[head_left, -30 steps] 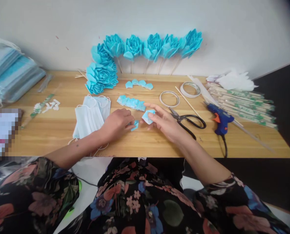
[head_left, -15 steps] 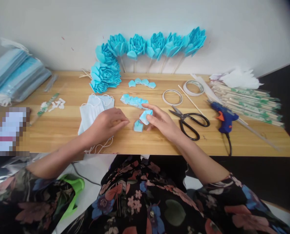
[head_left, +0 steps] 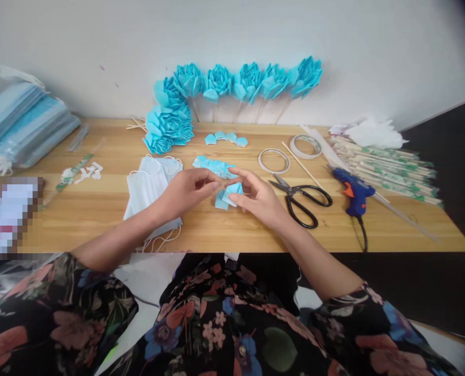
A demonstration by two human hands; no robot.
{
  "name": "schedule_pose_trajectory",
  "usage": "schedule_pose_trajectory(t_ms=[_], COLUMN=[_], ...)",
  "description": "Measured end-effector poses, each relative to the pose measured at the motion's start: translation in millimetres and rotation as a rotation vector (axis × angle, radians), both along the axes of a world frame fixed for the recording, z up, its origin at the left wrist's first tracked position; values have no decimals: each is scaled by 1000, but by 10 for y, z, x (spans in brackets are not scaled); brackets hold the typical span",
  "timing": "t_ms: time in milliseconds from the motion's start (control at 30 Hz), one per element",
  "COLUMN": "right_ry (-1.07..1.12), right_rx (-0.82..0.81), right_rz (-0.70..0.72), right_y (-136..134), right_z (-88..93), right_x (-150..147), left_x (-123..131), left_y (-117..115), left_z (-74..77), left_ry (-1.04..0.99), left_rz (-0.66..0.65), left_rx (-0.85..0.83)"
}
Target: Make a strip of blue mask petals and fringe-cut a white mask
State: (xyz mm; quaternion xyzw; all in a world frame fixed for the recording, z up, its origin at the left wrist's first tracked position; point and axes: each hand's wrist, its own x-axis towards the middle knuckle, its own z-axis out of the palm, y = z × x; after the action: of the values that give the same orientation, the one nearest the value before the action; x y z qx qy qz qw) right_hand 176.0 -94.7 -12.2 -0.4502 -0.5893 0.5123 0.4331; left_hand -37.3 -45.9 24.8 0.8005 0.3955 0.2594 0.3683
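My right hand (head_left: 261, 201) pinches a folded light-blue petal (head_left: 234, 191) between thumb and fingers. Just behind it, a second blue petal (head_left: 221, 201) lies on the table, partly covered. My left hand (head_left: 187, 192) is close on the left, thumb and fingertips drawn together; whatever they hold is hidden or too small to make out. Beyond both hands lies a row of overlapping blue petals (head_left: 212, 166), and farther back an arc of separate petals (head_left: 225, 137). White pleated face masks (head_left: 148, 183) lie partly beneath my left forearm.
Black-handled scissors (head_left: 300, 198), tape rolls (head_left: 273, 161) and a blue glue gun (head_left: 353, 192) lie to the right, near bundled wrapped sticks (head_left: 389, 167). Blue flowers on sticks (head_left: 218, 83) lean against the wall. Packed masks (head_left: 28, 122) sit at left.
My left hand has moved right, close to the right hand's fingers. The held petal has shifted slightly down and now overlaps the loose petal. The whole view has shifted a little.
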Motion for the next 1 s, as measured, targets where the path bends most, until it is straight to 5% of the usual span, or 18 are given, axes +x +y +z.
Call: schedule_pose_trajectory(t_ms=[100,300,467,667,1000], right_ry=[28,94,52,179,118], right_rx=[-8,-42,-55,-48,-166], right_rz=[40,79,72,-266,-7], right_y=[12,54,76,120,140], right_z=[-17,-83,-100,-18,122], right_x=[66,128,134,301,141], left_x=[-38,-66,-91,-100,-30], left_y=[34,66,39,24,105], left_z=[-45,-223,-321,-328,-381], left_ry=[71,216,344,490,363], left_rz=[8,-231,-306,-334,-293], left_rx=[154,384,483,569,576])
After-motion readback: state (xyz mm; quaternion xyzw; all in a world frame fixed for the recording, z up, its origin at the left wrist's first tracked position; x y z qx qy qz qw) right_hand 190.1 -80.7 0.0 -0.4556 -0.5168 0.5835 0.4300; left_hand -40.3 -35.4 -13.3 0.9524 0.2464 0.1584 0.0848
